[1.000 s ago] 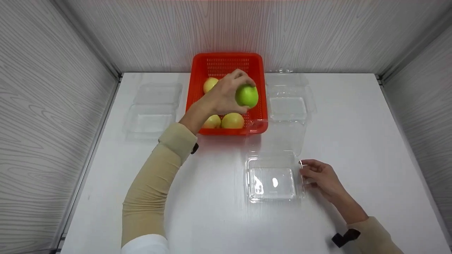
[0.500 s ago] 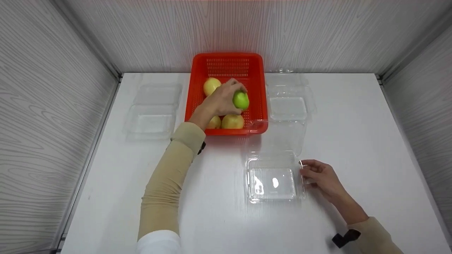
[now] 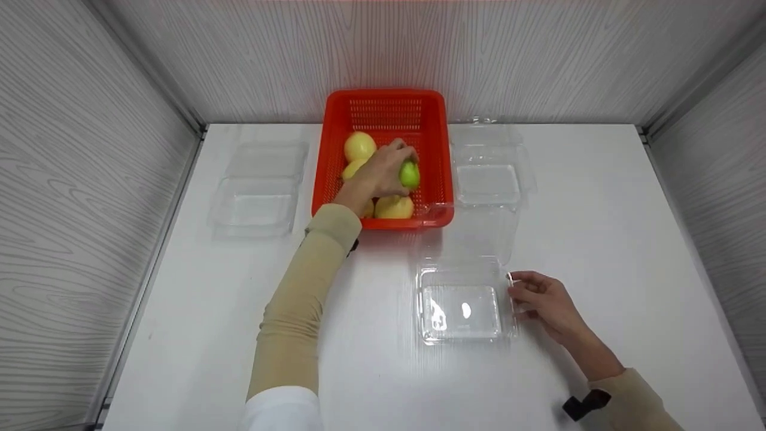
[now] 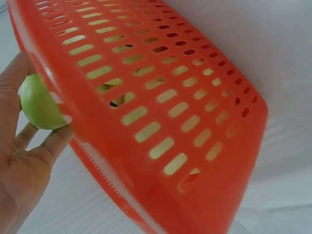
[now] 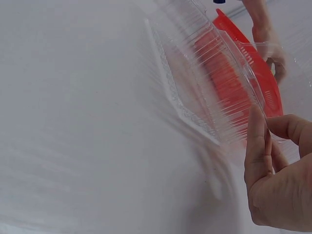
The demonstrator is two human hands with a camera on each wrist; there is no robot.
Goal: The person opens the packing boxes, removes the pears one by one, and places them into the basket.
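A green apple [image 3: 409, 175] is gripped by my left hand [image 3: 386, 170], over the red basket [image 3: 440, 216]. In the left wrist view the fingers curl round the apple [image 4: 41, 105] beside the basket's rim. Several pale yellow fruits [image 3: 359, 146] lie in the basket, partly covered by the hand and forearm. On the right, my right hand [image 3: 547, 302] pinches the right edge of an open clear plastic clamshell box [image 3: 461, 311]. Its lid leans back towards the basket. The right wrist view shows thumb and fingers on either side of the box's rim [image 5: 251, 92].
Another open clear box [image 3: 257, 206] stands on the white table [image 3: 191, 335] left of the basket. A third open clear box [image 3: 488, 182] is right of it. Grey wood-grain walls [image 3: 251, 54] enclose the table at the back and sides.
My left hand has moved down and slightly left with the apple, lower over the basket, its forearm shifting right. The right hand and the box have stayed in place.
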